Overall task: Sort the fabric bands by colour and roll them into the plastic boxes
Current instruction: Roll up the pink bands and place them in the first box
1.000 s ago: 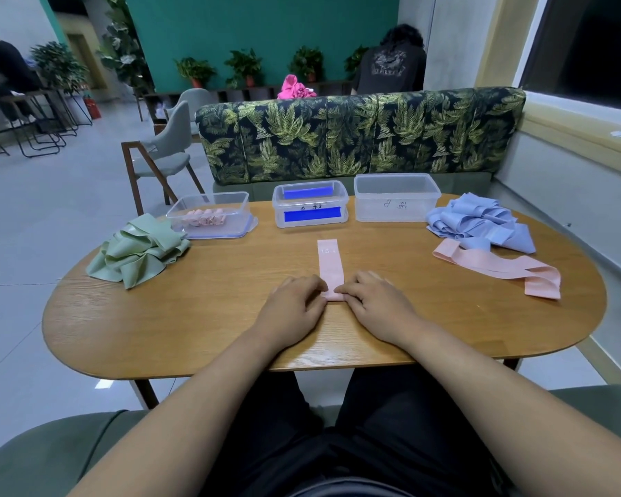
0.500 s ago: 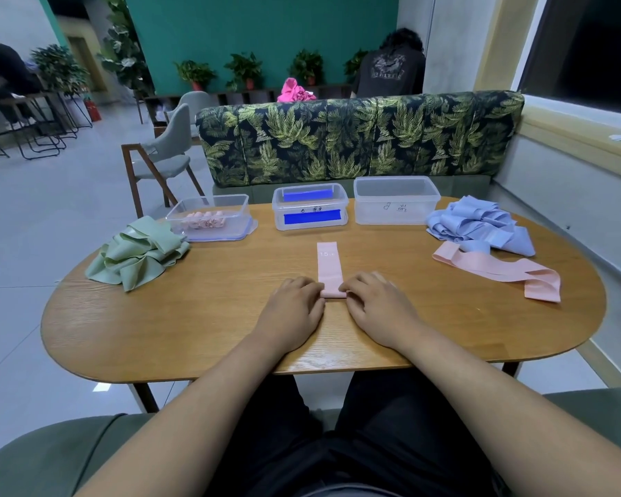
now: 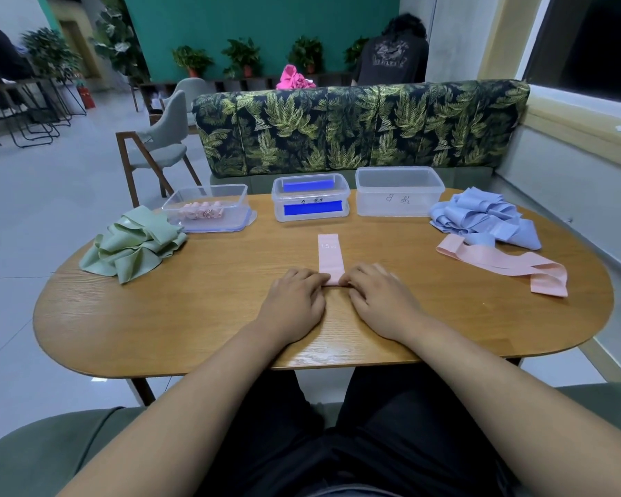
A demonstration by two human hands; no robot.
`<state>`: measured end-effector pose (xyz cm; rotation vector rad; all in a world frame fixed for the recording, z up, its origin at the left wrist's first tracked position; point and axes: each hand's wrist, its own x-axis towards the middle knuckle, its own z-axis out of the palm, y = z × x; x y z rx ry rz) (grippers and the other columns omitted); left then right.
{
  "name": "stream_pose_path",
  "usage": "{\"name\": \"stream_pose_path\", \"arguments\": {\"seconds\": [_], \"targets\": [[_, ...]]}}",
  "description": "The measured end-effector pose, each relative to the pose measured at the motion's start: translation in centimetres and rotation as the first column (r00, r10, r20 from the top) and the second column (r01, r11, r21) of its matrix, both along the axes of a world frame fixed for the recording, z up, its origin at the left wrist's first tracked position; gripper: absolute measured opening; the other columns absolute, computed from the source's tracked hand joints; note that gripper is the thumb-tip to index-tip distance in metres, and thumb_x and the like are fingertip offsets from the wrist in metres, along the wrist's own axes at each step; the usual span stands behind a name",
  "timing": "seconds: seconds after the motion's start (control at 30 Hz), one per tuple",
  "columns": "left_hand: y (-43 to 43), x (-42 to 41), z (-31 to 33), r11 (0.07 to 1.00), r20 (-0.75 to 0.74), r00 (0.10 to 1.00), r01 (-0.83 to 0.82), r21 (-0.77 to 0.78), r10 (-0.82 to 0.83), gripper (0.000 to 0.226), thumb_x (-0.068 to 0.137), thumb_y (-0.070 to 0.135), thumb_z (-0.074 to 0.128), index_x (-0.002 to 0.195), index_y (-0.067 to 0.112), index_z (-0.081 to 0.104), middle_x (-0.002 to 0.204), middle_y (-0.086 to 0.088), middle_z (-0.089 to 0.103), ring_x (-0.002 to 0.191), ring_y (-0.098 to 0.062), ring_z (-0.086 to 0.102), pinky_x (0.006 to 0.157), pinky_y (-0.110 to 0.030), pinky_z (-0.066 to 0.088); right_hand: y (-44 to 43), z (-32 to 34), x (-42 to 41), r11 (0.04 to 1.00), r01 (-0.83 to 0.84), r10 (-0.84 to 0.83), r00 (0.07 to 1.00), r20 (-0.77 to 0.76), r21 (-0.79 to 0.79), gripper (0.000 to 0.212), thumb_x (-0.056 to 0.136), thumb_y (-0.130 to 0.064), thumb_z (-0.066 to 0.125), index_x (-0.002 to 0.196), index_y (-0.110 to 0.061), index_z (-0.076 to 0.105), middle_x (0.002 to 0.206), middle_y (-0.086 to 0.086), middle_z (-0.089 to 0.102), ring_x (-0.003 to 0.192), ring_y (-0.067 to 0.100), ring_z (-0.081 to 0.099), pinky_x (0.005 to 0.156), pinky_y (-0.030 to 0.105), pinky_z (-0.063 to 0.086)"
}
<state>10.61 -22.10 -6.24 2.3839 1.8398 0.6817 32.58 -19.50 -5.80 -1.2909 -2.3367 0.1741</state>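
A pink fabric band (image 3: 330,254) lies flat along the middle of the wooden table (image 3: 201,317), its near end rolled up. My left hand (image 3: 294,301) and my right hand (image 3: 380,299) pinch that rolled end from either side, fingers curled on it. Three clear plastic boxes stand at the far edge: the left box (image 3: 208,213) holds several pink rolls, the middle box (image 3: 311,202) shows blue inside, the right box (image 3: 398,191) looks empty. A second pink band (image 3: 506,265) lies at the right.
A heap of green bands (image 3: 133,243) sits at the left of the table, a heap of light blue bands (image 3: 484,218) at the right. A leaf-patterned sofa (image 3: 359,127) and a grey chair (image 3: 162,145) stand beyond the table. A person stands behind the sofa.
The roll has advanced away from me along the pink band, so the flat part is shorter. Both hands have crept forward with it.
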Motion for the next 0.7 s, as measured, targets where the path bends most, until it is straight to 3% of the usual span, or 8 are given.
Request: {"name": "stream_pose_path", "arguments": {"seconds": [0.1,0.2,0.3,0.37,0.4,0.47,0.57,0.7], "targets": [[0.7,-0.1,0.3,0.996,0.085,0.996,-0.012,-0.093,0.02,0.046,0.1,0.031,0.052,0.145,0.035,0.06,0.138,0.012,0.063,0.135,-0.015,0.047,0.112,-0.043,0.038,0.5,0.2,0.1,0.999,-0.003,0.002,1.0,-0.004,-0.042,0.029,0.102,-0.026,0.048,0.125,-0.035,0.063,0.13,-0.02,0.06,0.12,0.014,0.05,0.103,0.043,0.044],[1.8,-0.8,0.9,0.982,0.299,0.952,-0.004,-0.189,0.062,0.053,0.091,0.023,0.061,0.142,0.035,0.058,0.125,0.018,0.067,0.123,-0.016,0.056,0.109,-0.037,0.043,1.3,0.4,0.2,0.999,-0.009,0.009,1.0,-0.008,-0.052,0.033,0.102,-0.024,0.05,0.13,-0.034,0.064,0.134,-0.019,0.062,0.125,0.016,0.051,0.104,0.042,0.044],[3.0,-1.2,1.3,0.964,0.503,0.859,0.046,-0.263,0.096,0.043,0.09,0.012,0.059,0.128,0.032,0.063,0.113,0.014,0.07,0.09,-0.017,0.065,0.079,-0.034,0.056,2.5,0.6,0.3,0.997,-0.024,0.023,1.0,-0.02,-0.073,0.03,0.103,-0.026,0.054,0.129,-0.035,0.066,0.13,-0.017,0.064,0.124,0.016,0.051,0.102,0.039,0.044],[3.8,-1.3,1.7,0.949,0.609,0.784,0.087,-0.303,0.122,0.035,0.093,0.006,0.055,0.12,0.026,0.066,0.109,0.003,0.071,0.069,-0.017,0.062,0.059,-0.035,0.053,3.3,0.7,0.4,0.996,-0.051,0.048,0.998,-0.04,-0.074,0.028,0.1,-0.027,0.059,0.125,-0.035,0.068,0.125,-0.017,0.065,0.119,0.015,0.053,0.102,0.041,0.046],[4.4,-1.4,1.9,0.946,0.632,0.765,0.106,-0.307,0.12,0.033,0.095,0.006,0.053,0.118,0.025,0.067,0.109,-0.001,0.071,0.066,-0.018,0.061,0.057,-0.036,0.052,3.7,0.6,0.5,0.995,-0.066,0.062,0.997,-0.052,-0.075,0.027,0.099,-0.028,0.06,0.123,-0.036,0.068,0.122,-0.018,0.065,0.116,0.014,0.053,0.101,0.043,0.048],[6.0,-2.1,2.1,0.955,0.6,0.796,0.11,-0.275,0.081,0.028,0.099,0.009,0.056,0.116,0.026,0.07,0.105,0.003,0.073,0.073,-0.017,0.064,0.064,-0.033,0.054,4.7,0.6,0.6,0.993,-0.096,0.091,0.994,-0.061,-0.076,0.024,0.098,-0.033,0.062,0.12,-0.038,0.07,0.116,-0.019,0.063,0.113,0.01,0.052,0.098,0.044,0.049],[8.1,-3.1,2.7,0.967,0.5,0.866,0.13,-0.219,-0.003,0.021,0.101,0.012,0.064,0.115,0.024,0.073,0.094,0.014,0.072,0.075,-0.006,0.062,0.071,-0.015,0.049,6.5,0.6,0.8,0.988,-0.139,0.134,0.988,-0.077,-0.066,0.022,0.097,-0.04,0.064,0.118,-0.038,0.072,0.109,-0.019,0.061,0.107,0.009,0.053,0.092,0.042,0.051],[11.1,-3.9,2.5,0.948,0.514,0.854,0.225,-0.223,-0.082,0.018,0.098,0.018,0.074,0.114,0.027,0.073,0.104,0.007,0.075,0.082,-0.013,0.067,0.081,-0.016,0.052,8.5,0.5,0.8,0.979,-0.197,0.194,0.979,-0.06,-0.053,0.026,0.096,-0.049,0.064,0.117,-0.037,0.075,0.104,-0.022,0.058,0.103,0.005,0.051,0.091,0.037,0.051]]}}
